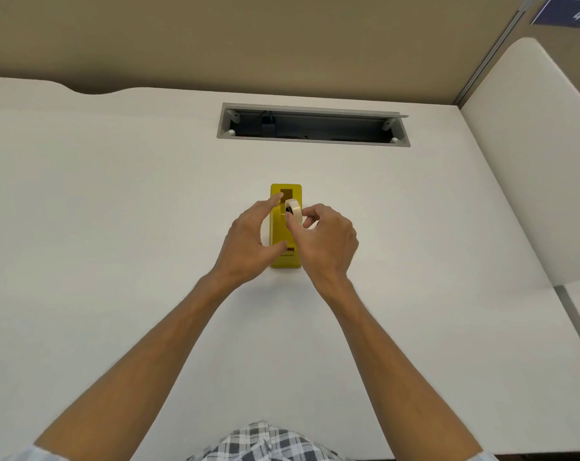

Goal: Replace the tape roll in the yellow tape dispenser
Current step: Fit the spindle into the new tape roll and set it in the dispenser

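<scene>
Bare desk (115, 211) on all sides of yellow dispenser (283, 234); open cable tray slot (311, 126) behind (well apart), side partition (531, 161) far right.

Soft, even overhead light is brightening the white desk (115, 194), casting only faint shadows; wide-angle distortion is bending the edges, and detail is looking slightly soft.

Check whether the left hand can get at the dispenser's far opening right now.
Probably yes: the left hand is open beside the dispenser, fingers at the opening's edge; the tape roll sits right of it.
</scene>
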`<action>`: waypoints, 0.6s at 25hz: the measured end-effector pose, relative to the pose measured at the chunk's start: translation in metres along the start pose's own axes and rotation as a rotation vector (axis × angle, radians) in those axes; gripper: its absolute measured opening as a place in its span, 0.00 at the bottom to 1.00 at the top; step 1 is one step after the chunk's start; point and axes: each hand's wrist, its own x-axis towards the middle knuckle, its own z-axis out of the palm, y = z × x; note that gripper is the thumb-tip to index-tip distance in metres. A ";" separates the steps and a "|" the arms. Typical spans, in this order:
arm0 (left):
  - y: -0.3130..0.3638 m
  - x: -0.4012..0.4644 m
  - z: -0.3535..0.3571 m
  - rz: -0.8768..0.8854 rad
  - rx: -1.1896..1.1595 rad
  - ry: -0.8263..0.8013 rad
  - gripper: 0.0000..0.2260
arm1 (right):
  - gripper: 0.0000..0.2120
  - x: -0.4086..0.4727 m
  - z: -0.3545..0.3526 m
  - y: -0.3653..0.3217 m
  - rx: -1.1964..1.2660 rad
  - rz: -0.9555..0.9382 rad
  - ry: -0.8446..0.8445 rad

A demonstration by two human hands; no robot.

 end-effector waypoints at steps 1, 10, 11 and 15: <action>-0.007 -0.001 0.000 -0.005 0.023 -0.006 0.31 | 0.11 0.004 0.003 0.001 -0.008 0.003 0.002; -0.072 -0.028 -0.003 -0.103 0.537 -0.019 0.24 | 0.10 0.023 0.024 0.004 -0.066 0.020 -0.023; -0.077 -0.030 -0.003 -0.103 0.589 -0.036 0.26 | 0.10 0.024 0.026 0.004 -0.077 0.019 -0.029; -0.086 -0.037 0.000 -0.142 0.680 -0.083 0.31 | 0.11 0.028 0.031 0.002 -0.108 0.010 -0.029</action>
